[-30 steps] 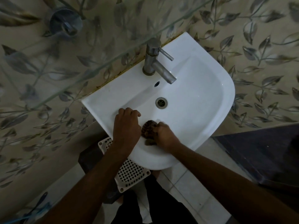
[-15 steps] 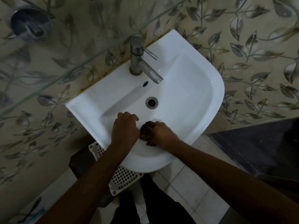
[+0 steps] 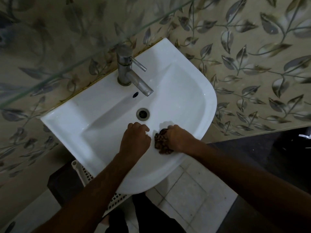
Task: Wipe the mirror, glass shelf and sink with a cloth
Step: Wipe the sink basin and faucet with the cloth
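Down on the near inner wall of the sink (image 3: 185,91), just on the person's side of the drain (image 3: 142,114), lies the cloth (image 3: 161,142), a dark, patterned wad bunched small. The right hand (image 3: 176,138) has its fingers curled round it and presses it against the white porcelain, which looks like a scrubbing grip: balling the cloth up puts more force on a small patch than a flat spread would. The left hand (image 3: 135,138) sits just beside the cloth, also nearer than the drain, its fingers curled under and holding nothing that can be seen; it seems to rest on the basin's slope, probably to steady the body while the other hand works. By my reckoning the sink is the part of the job in hand, and the far side of the bowl beyond the drain has yet to be reached.

As a container the sink holds only the cloth and the two hands; no standing water shows around the drain. Behind the drain stands the tap (image 3: 129,71), its spout reaching over the bowl. Above that, the glass shelf (image 3: 67,68) crosses the leaf-patterned wall (image 3: 252,56), and nothing can be made out on it. Below the sink's front edge a white perforated basket (image 3: 84,175) pokes out; what it holds is hidden.
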{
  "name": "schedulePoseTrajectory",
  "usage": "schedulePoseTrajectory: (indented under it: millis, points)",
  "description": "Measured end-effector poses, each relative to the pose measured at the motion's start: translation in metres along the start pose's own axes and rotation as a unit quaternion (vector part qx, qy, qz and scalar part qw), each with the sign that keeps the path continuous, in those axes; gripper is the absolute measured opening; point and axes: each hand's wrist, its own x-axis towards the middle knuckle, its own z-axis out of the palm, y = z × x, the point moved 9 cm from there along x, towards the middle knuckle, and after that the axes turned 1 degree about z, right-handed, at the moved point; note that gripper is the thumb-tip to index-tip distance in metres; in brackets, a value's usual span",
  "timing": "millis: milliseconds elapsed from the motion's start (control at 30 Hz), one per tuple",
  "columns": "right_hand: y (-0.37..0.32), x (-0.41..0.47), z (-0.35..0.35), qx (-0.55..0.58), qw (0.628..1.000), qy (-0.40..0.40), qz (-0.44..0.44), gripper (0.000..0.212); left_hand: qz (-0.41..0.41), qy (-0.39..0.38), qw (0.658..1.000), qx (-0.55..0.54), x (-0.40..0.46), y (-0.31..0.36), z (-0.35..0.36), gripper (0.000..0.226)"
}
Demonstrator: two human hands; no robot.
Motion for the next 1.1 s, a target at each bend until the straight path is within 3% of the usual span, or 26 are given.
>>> schedulePoseTrajectory:
  millis: [167, 267, 367, 467, 600, 800, 900, 1000, 1033, 1100]
  points:
    - [0.058, 0.011, -0.048, -0.106, 0.994, 0.000, 0.010, 0.052, 0.016, 0.013, 0.999, -0.039, 0.008, 0.009, 0.002, 0.024]
    - [0.107, 0.027, -0.105, -0.231, 0.968, 0.098, 0.013, 0.050, 0.014, 0.034, 0.997, -0.066, 0.013, 0.011, -0.006, 0.022]
    - [0.131, 0.031, -0.132, -0.348, 0.927, 0.137, 0.025, 0.065, 0.004, 0.018, 0.997, -0.073, 0.017, 0.012, -0.007, 0.027]
    - [0.124, 0.029, -0.115, -0.309, 0.938, 0.155, 0.014, 0.053, -0.007, -0.007, 0.997, -0.080, 0.020, 0.009, -0.005, 0.034]
    - [0.098, 0.019, -0.060, -0.201, 0.979, 0.030, 0.009, 0.058, -0.029, -0.019, 0.996, -0.085, 0.025, 0.006, -0.004, 0.036]
    - [0.007, -0.011, -0.010, -0.095, 0.984, -0.090, -0.122, 0.023, -0.041, -0.031, 0.996, -0.079, 0.031, -0.001, -0.003, 0.037]
    - [-0.007, -0.002, 0.017, -0.051, 0.982, -0.129, -0.126, 0.028, -0.052, -0.037, 0.994, -0.092, 0.032, -0.007, -0.008, 0.037]
    - [0.006, 0.015, 0.004, -0.010, 0.993, -0.088, -0.077, 0.041, -0.066, -0.038, 0.993, -0.088, 0.031, -0.022, -0.013, 0.037]
    - [0.019, 0.023, -0.005, -0.006, 0.997, -0.056, -0.054, 0.049, -0.070, -0.035, 0.994, -0.082, 0.031, -0.028, -0.016, 0.037]
    - [0.049, 0.039, -0.026, -0.014, 1.000, 0.008, 0.005, 0.085, -0.078, -0.026, 0.994, -0.074, 0.030, -0.039, -0.021, 0.036]
